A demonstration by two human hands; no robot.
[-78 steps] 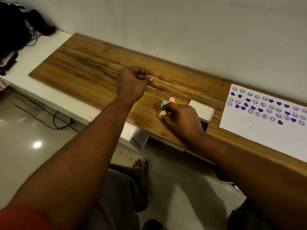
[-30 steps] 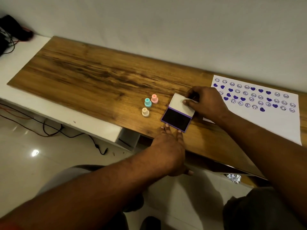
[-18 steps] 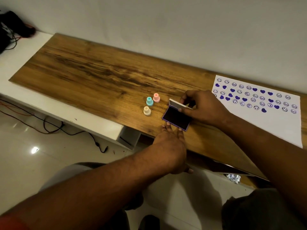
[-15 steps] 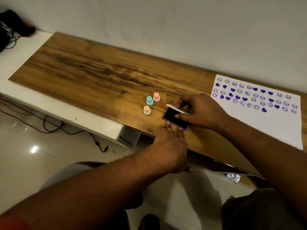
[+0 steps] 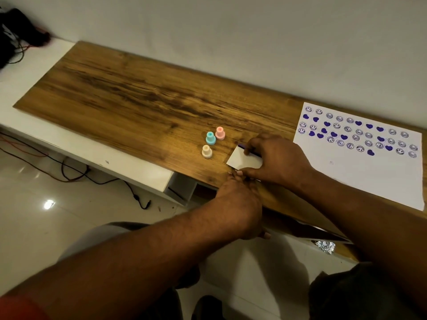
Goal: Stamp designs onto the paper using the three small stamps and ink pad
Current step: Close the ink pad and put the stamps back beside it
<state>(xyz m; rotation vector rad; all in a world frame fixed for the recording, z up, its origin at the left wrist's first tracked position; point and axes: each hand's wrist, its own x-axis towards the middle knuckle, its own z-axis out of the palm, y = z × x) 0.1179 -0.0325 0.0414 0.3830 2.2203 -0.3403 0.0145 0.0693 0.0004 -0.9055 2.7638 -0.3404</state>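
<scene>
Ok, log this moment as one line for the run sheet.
right hand: on ink pad lid, closed | left hand: at desk edge | three stamps: upright, untouched | paper: stamped

Three stamps (image 5: 210, 141) – one ink pad (image 5: 243, 159) – one paper (image 5: 360, 162).

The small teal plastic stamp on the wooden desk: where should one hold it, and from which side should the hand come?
Grip the small teal plastic stamp by its narrow upper neck, coming from above. It stands upright on a wider base, and the pink stamp stands close behind it, so a sideways approach would likely knock that one.
</scene>
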